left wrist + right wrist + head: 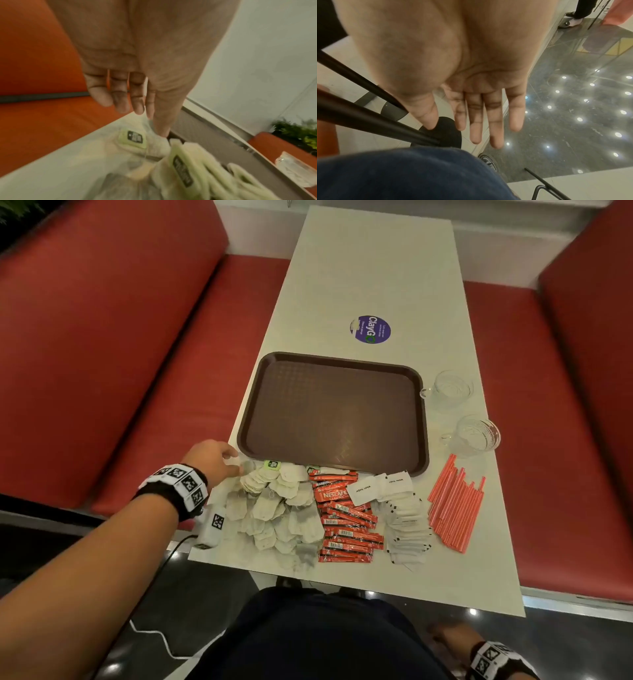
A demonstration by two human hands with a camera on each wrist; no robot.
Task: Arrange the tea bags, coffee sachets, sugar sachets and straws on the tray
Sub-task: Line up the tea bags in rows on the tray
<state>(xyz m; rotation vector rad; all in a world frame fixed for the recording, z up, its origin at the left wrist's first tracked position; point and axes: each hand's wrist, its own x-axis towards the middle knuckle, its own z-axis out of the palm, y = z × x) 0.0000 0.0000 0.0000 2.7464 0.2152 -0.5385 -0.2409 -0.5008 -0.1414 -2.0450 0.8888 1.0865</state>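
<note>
A: Fingers first. Left hand (214, 458) is at the table's (373, 268) left edge, at 7 o'clock off the tray (270, 364). What does it hold?

B: Thumb and forefinger pinch one tea bag (236, 464) at the far-left tip of the pile of tea bags (274, 508). The left wrist view shows the other fingers (120, 100) hanging loosely curled, and a green tag (134, 137) below them; it is blurred.

A: Right hand (479, 81)?

B: Down beside the thigh, at 5 o'clock in the head view, where only the wrist shows. Its own camera shows it spread, fingers straight, holding nothing, above a dark glossy floor (573, 121).

A: Open room?

B: The tray is bare. Its near rim touches the tea bags and coffee sachets (346, 525). Sugar sachets (404, 522) lie right of those, straws (455, 505) at 4 o'clock, and two glass cups (462, 412) just off the right rim. A purple sticker (370, 329) sits at 12 o'clock, bare tabletop beyond.
</note>
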